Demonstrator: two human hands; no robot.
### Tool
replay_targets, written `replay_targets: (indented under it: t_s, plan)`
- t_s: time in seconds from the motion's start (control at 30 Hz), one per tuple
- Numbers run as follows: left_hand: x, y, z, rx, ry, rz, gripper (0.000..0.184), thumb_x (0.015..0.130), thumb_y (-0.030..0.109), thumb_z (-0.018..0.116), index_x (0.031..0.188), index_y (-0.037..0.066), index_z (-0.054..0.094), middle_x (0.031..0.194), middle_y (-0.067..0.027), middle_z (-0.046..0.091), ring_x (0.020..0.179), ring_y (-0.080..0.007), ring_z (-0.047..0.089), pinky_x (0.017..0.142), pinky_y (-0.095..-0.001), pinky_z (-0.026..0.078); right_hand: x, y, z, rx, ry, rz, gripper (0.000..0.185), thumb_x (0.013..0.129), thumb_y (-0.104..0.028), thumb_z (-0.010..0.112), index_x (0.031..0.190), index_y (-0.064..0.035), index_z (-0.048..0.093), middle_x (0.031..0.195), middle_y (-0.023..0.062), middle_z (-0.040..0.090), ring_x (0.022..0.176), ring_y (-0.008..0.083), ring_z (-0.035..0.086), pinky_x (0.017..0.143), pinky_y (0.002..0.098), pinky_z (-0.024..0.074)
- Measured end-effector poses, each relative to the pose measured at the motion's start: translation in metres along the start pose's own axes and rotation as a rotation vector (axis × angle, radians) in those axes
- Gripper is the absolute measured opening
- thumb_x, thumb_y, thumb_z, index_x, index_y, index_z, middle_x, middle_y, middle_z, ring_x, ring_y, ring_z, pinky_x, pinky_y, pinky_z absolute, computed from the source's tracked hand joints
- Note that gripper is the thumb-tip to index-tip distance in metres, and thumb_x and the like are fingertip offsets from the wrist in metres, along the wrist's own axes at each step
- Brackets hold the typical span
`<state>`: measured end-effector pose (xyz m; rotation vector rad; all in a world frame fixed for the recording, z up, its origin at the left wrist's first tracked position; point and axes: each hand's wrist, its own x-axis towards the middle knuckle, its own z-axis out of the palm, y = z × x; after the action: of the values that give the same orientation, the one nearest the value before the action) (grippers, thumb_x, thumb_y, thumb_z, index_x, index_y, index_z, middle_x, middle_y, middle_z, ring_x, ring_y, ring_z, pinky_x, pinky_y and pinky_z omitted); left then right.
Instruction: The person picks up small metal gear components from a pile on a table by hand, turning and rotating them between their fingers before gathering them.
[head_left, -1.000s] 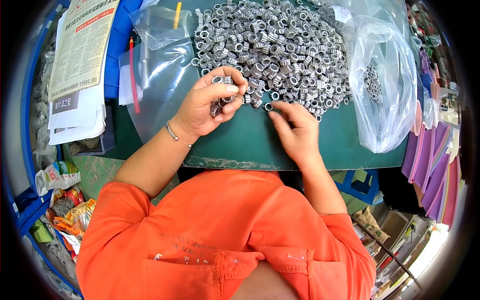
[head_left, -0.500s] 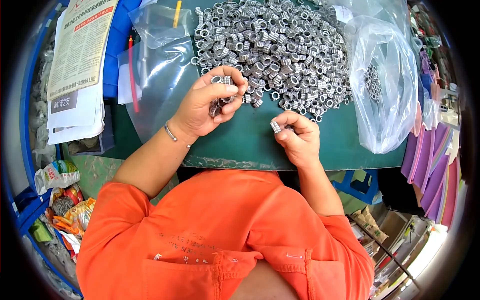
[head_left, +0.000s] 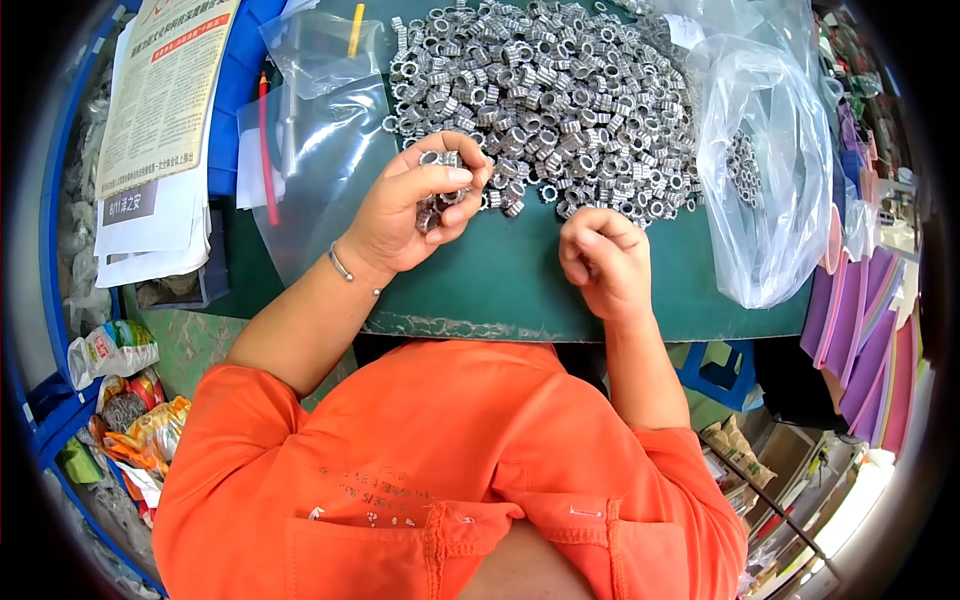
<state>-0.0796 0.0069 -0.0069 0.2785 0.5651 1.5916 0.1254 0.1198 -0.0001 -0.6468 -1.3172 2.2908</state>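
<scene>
A large pile of small grey metal notched rings point(head_left: 545, 100) covers the far middle of the table. In front of its left side, my left hand point(head_left: 425, 195) is closed around several of these rings; one metal ring point(head_left: 440, 160) shows between thumb and forefinger, others sit lower in the palm. My right hand point(head_left: 608, 260) is at the pile's near edge, its fingers curled in towards the thumb. Whatever lies inside those fingers, if anything, is hidden from view.
The green table point(head_left: 470, 295) has a chipped near edge. Flat clear plastic bags point(head_left: 330, 130), a red pencil point(head_left: 266, 150) and a newspaper point(head_left: 165, 90) on papers lie left. A clear plastic bag point(head_left: 765, 240) with rings inside stands right. A blue stool point(head_left: 722, 375) is below.
My right hand has shifted slightly right and up towards the pile's edge. The ring at its fingertips no longer shows. My left hand stays almost still, holding its rings.
</scene>
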Motion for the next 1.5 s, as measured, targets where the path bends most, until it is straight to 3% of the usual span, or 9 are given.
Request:
replay_targets:
  t_s: [0.1, 0.23, 0.53, 1.03, 1.1, 1.17, 1.23, 1.3, 1.5]
  plan:
    - [0.0, -0.001, -0.001, 0.0, 0.008, -0.004, 0.016, 0.083, 0.005, 0.049, 0.099, 0.002, 0.051, 0.092, -0.0099, 0.048, 0.058, -0.0075, 0.044, 0.04, -0.0153, 0.035, 0.017, 0.006, 0.01, -1.395, 0.202, -0.478, 0.01, 0.083, -0.012, 0.061, 0.089, -0.0055, 0.064, 0.071, 0.0079, 0.062, 0.056, 0.0237, 0.06, 0.05, 0.0334, 0.047]
    - [-0.001, 0.0, 0.0, 0.01, 0.029, -0.003, 0.016, 0.083, 0.006, 0.049, 0.098, 0.002, 0.051, 0.092, -0.0098, 0.048, 0.057, -0.0076, 0.044, 0.039, -0.0158, 0.034, 0.014, 0.002, 0.018, -1.687, 0.234, -0.409, 0.01, 0.082, -0.014, 0.06, 0.089, -0.0093, 0.064, 0.075, 0.0084, 0.063, 0.062, 0.0288, 0.061, 0.053, 0.0385, 0.0491]
    - [0.0, 0.002, 0.001, -0.02, 0.002, 0.008, 0.016, 0.082, 0.006, 0.05, 0.098, 0.003, 0.051, 0.091, -0.0094, 0.048, 0.057, -0.0078, 0.045, 0.039, -0.0164, 0.034, 0.001, -0.004, 0.012, -0.733, 0.073, -0.21, 0.012, 0.077, 0.0, 0.068, 0.089, 0.0002, 0.065, 0.072, 0.0008, 0.059, 0.064, 0.0063, 0.051, 0.058, 0.0205, 0.0405]
    - [0.001, 0.003, -0.002, -0.038, 0.009, 0.031, 0.015, 0.083, 0.006, 0.05, 0.098, 0.002, 0.052, 0.091, -0.0097, 0.049, 0.058, -0.0082, 0.045, 0.04, -0.0167, 0.034, 0.012, 0.002, 0.003, 0.658, -0.299, 0.026, 0.011, 0.087, -0.01, 0.053, 0.091, -0.0008, 0.048, 0.082, 0.0136, 0.046, 0.064, 0.0124, 0.043, 0.042, 0.0192, 0.0307]
    - [0.001, 0.003, -0.004, -0.038, 0.002, 0.042, 0.015, 0.083, 0.005, 0.049, 0.098, 0.002, 0.052, 0.092, -0.0098, 0.049, 0.059, -0.0083, 0.045, 0.04, -0.0168, 0.035, 0.016, -0.005, 0.014, 0.643, -0.205, 0.063, 0.009, 0.085, -0.008, 0.058, 0.088, -0.0019, 0.052, 0.076, 0.0119, 0.05, 0.061, 0.011, 0.045, 0.04, 0.0197, 0.0288]
    - [0.002, 0.003, -0.004, -0.03, -0.004, 0.042, 0.015, 0.084, 0.006, 0.049, 0.098, 0.002, 0.052, 0.091, -0.0096, 0.049, 0.059, -0.0082, 0.045, 0.041, -0.0166, 0.034, 0.023, -0.006, 0.017, -0.04, 0.046, 0.129, 0.009, 0.083, -0.008, 0.062, 0.086, -0.0017, 0.057, 0.068, 0.0064, 0.055, 0.06, 0.0108, 0.049, 0.041, 0.0215, 0.0337]
    - [0.001, 0.003, -0.003, -0.019, 0.006, 0.039, 0.015, 0.084, 0.006, 0.049, 0.098, 0.002, 0.052, 0.091, -0.0094, 0.049, 0.059, -0.008, 0.045, 0.041, -0.0164, 0.034, 0.031, 0.011, 0.03, -0.995, 0.191, -0.224, 0.014, 0.08, -0.012, 0.068, 0.088, -0.0006, 0.062, 0.068, 0.0057, 0.06, 0.06, 0.0118, 0.057, 0.051, 0.0257, 0.0452]
    - [0.001, 0.002, -0.002, -0.01, 0.016, 0.036, 0.016, 0.084, 0.006, 0.049, 0.098, 0.002, 0.052, 0.091, -0.0093, 0.049, 0.059, -0.0079, 0.045, 0.041, -0.0163, 0.034, 0.032, 0.016, 0.034, -1.305, 0.177, -0.464, 0.016, 0.077, -0.012, 0.071, 0.088, -0.0026, 0.064, 0.071, 0.008, 0.06, 0.058, 0.0151, 0.057, 0.052, 0.0275, 0.0466]
    - [0.001, 0.003, -0.002, -0.012, 0.011, 0.029, 0.016, 0.083, 0.006, 0.049, 0.099, 0.002, 0.051, 0.091, -0.0088, 0.049, 0.059, -0.0075, 0.045, 0.041, -0.0161, 0.035, 0.019, 0.01, 0.028, -1.112, 0.151, -0.347, 0.011, 0.073, -0.008, 0.073, 0.081, -0.0048, 0.066, 0.071, 0.0064, 0.059, 0.055, 0.0144, 0.055, 0.051, 0.0263, 0.0449]
